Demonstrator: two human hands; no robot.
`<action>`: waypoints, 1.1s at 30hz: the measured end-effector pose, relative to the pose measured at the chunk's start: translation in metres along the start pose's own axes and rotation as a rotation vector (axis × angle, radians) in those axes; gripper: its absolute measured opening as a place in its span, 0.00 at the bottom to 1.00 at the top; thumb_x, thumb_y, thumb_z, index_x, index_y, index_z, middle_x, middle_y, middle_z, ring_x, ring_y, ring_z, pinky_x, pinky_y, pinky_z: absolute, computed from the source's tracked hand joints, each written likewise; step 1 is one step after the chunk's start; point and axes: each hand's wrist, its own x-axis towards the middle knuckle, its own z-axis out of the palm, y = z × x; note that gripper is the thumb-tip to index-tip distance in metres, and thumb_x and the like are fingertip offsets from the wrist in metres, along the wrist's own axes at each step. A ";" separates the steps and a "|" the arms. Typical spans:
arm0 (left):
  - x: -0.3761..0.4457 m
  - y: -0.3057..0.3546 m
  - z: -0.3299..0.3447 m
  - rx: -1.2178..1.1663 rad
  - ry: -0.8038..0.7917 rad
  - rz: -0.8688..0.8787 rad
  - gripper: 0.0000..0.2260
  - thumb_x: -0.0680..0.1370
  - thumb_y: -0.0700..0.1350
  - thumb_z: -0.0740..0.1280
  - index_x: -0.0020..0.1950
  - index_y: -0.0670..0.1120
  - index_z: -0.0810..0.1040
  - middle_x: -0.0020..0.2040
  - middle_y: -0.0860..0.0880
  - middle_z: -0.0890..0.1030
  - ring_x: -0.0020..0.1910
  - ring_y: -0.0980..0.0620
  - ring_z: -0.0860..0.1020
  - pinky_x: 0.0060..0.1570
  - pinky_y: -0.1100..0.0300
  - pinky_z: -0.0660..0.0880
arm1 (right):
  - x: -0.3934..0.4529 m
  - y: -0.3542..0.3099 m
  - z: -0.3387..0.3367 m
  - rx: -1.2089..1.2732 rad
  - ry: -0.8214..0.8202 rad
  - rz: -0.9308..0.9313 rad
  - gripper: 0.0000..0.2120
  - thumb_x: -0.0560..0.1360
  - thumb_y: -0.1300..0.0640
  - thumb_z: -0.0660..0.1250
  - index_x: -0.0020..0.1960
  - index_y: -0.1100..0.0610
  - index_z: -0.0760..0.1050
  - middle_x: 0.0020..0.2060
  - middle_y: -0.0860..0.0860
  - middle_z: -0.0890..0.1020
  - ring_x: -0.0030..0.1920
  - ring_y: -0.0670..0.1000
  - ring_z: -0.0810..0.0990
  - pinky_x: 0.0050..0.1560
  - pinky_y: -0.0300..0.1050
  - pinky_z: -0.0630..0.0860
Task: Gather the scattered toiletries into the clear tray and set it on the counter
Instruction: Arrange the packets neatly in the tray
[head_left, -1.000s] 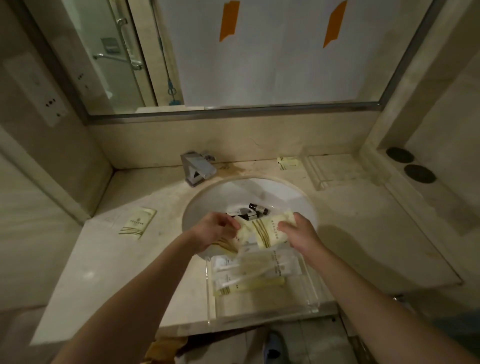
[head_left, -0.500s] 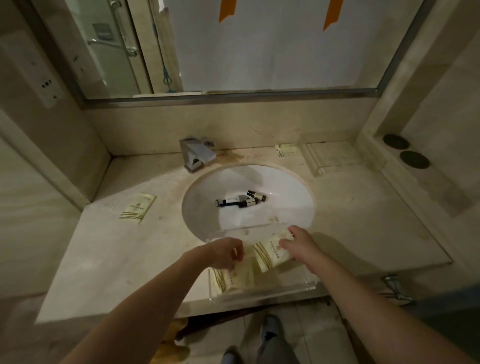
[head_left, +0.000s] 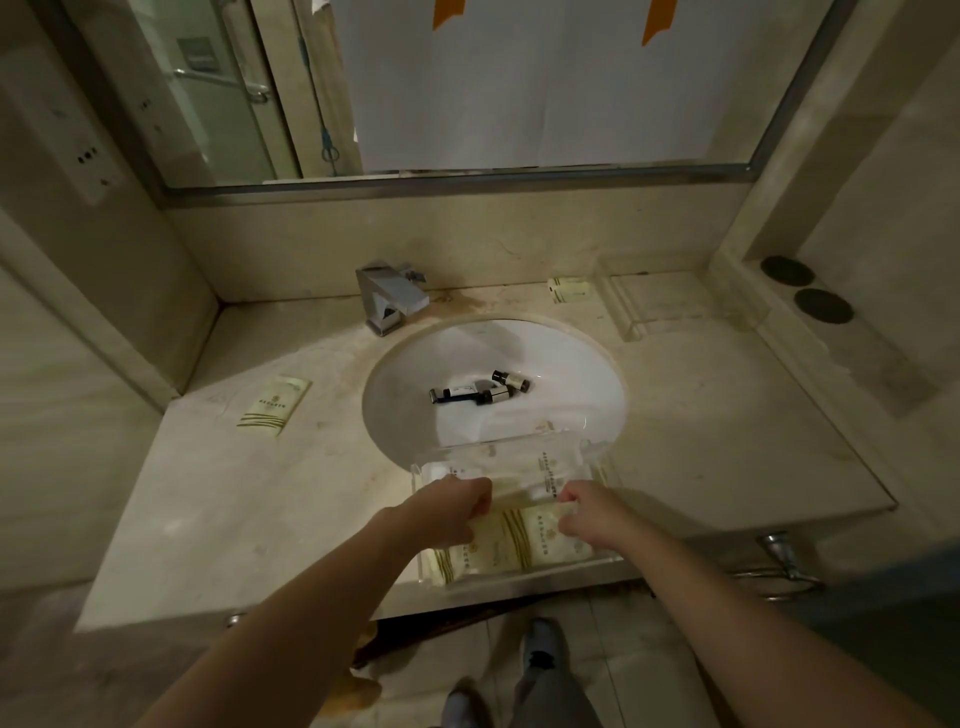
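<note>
fingers: both hands, left (head_left: 457, 512) and right (head_left: 589, 514), pinch cream packets (head_left: 524, 540) in clear tray (head_left: 519, 457) | print unreadable

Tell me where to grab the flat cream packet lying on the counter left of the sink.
Take the flat cream packet by its near striped end, coming from above with the left hand. It lies flat on the beige stone counter, so pinch that short edge and peel it up.

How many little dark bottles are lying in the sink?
3, I think: a long tube on the left and two short bottles on the right. They overlap, so another could be hidden.
</note>
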 end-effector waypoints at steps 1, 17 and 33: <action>-0.001 0.001 0.000 0.025 0.004 0.005 0.12 0.73 0.38 0.67 0.55 0.43 0.71 0.54 0.44 0.76 0.44 0.49 0.71 0.36 0.63 0.66 | 0.000 0.001 0.002 -0.010 0.006 -0.001 0.11 0.74 0.62 0.65 0.56 0.57 0.73 0.52 0.54 0.77 0.47 0.53 0.78 0.43 0.47 0.77; 0.002 -0.003 0.005 0.140 0.045 0.050 0.14 0.70 0.47 0.73 0.52 0.46 0.75 0.54 0.46 0.77 0.50 0.48 0.75 0.44 0.58 0.70 | -0.002 0.001 0.017 -0.313 0.119 -0.209 0.15 0.69 0.53 0.70 0.52 0.49 0.68 0.51 0.48 0.73 0.46 0.51 0.76 0.43 0.45 0.75; 0.001 -0.009 0.009 0.294 -0.203 0.062 0.17 0.66 0.43 0.78 0.51 0.44 0.76 0.54 0.45 0.80 0.53 0.45 0.78 0.47 0.54 0.74 | 0.003 0.001 0.021 -0.275 0.016 -0.205 0.16 0.68 0.55 0.71 0.51 0.50 0.67 0.46 0.50 0.78 0.44 0.51 0.78 0.44 0.47 0.76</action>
